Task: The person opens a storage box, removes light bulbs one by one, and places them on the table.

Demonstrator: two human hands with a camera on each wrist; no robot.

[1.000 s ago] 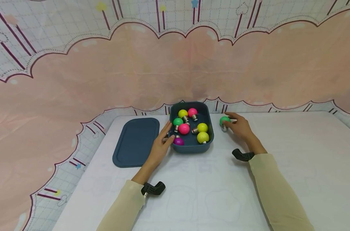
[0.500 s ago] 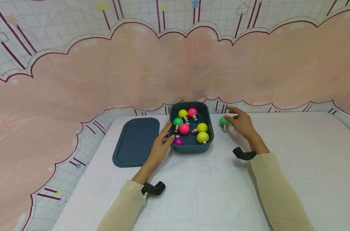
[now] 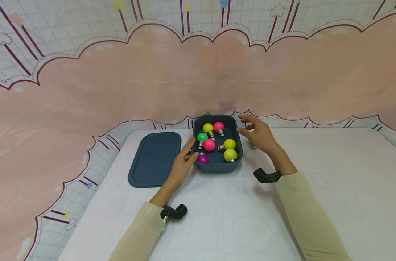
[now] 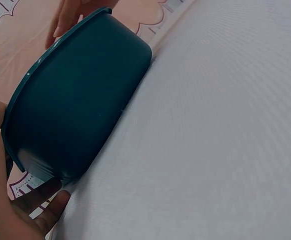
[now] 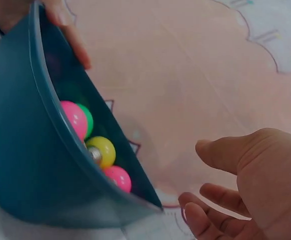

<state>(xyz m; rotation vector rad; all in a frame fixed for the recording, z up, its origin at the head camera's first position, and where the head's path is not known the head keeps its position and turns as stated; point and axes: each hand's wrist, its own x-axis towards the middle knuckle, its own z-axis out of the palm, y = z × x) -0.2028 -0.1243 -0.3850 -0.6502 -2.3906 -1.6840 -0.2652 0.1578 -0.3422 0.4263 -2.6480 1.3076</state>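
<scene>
A dark blue plastic box [image 3: 217,168] stands on the white table with several coloured light bulbs in it. My left hand [image 3: 179,167] holds its left side, thumb at the rim and fingers along the outer wall. My right hand [image 3: 260,136] hovers just by the far right corner, fingers loosely bent and nothing between them; the right wrist view shows this hand [image 5: 270,185] apart from the box. Partly hidden behind my right hand, a green bulb [image 3: 252,144] lies on the table. Among the boxed bulbs are a pink bulb [image 3: 209,145], a yellow bulb [image 3: 230,155] and a purple bulb [image 3: 202,158].
A flat dark blue lid [image 3: 155,159] lies left of the box, beside my left forearm. Behind the white table [image 3: 224,217] hangs a peach cloth [image 3: 198,79] with a scalloped printed border. Each wrist wears a black camera mount [image 3: 267,175].
My right hand has let go of the green bulb outside the box, lifted off it and shifted left to the box's far right corner. My left hand stays at the box.
</scene>
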